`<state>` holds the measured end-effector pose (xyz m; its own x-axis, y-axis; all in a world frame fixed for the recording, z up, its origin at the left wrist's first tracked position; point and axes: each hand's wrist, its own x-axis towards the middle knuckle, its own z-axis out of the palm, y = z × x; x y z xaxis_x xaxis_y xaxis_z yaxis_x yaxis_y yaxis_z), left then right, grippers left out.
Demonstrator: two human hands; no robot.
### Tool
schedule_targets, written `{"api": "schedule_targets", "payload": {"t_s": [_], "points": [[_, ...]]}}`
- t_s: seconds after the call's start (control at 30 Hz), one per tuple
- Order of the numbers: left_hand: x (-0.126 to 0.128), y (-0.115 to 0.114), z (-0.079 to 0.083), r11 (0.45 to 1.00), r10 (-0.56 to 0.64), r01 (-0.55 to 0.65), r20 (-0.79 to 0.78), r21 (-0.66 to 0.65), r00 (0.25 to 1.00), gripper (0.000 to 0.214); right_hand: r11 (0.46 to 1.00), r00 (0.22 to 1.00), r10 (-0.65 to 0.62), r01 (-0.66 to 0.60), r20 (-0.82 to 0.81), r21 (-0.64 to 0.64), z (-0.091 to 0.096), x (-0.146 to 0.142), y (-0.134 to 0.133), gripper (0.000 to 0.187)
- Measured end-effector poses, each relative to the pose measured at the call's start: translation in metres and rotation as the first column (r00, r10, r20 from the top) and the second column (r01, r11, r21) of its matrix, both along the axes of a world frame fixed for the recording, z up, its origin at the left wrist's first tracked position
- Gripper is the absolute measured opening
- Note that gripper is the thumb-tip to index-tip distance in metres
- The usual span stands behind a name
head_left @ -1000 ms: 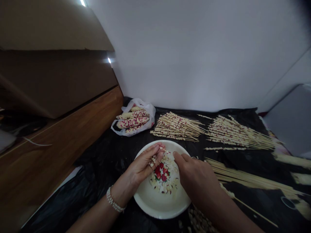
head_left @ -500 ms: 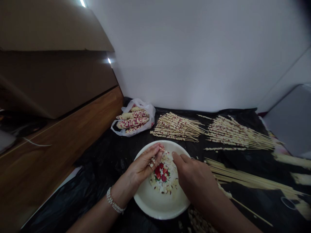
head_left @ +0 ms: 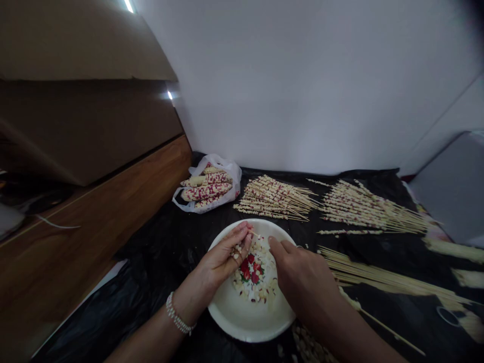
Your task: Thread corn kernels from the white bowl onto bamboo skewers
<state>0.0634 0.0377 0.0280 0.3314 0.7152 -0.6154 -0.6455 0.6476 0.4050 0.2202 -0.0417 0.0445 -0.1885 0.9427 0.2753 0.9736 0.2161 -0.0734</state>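
At the far left a dark brown cabinet [head_left: 86, 126] is running out of view, its upper part lost in shadow, and a wooden board [head_left: 94, 227] beneath it is sloping down toward the black plastic sheet [head_left: 159, 252] that is covering the work surface. A white plastic bag [head_left: 207, 186] is lying open on the sheet near the wall, showing several cobs of red-and-white corn; how many are underneath cannot be made out. Nearer the camera, the left hand [head_left: 221, 257], with a beaded bracelet [head_left: 177, 315] on its wrist, is cupping a small heap of loose corn kernels [head_left: 237, 249] in its curled fingers, palm up, over the left rim of a white bowl [head_left: 242, 317]. More kernels, pale and red, are lying in the bowl's middle, just beside both hands. A thin skewer tip seems to be poking out by the left fingertips, but it is too small to be sure. The right hand [head_left: 302, 275] is hovering over the bowl's right side, back toward the camera, so its fingertips are hidden and I cannot tell whether it is grasping anything. Behind the bowl, two piles of kernel-threaded skewers [head_left: 276, 196] are lying well apart from the hands, and bare bamboo sticks [head_left: 378, 275] are stretching off to the right, blurring at the edge.
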Motion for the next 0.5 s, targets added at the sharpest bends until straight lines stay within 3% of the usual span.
{"api": "schedule_targets", "payload": {"t_s": [0.5], "points": [[0.007,-0.006,0.011,0.997,0.071,-0.073,-0.045,-0.04,0.996,0.032,0.998,1.0,-0.018,0.016,0.019,0.064,-0.001,-0.002,0.0,0.038]]}}
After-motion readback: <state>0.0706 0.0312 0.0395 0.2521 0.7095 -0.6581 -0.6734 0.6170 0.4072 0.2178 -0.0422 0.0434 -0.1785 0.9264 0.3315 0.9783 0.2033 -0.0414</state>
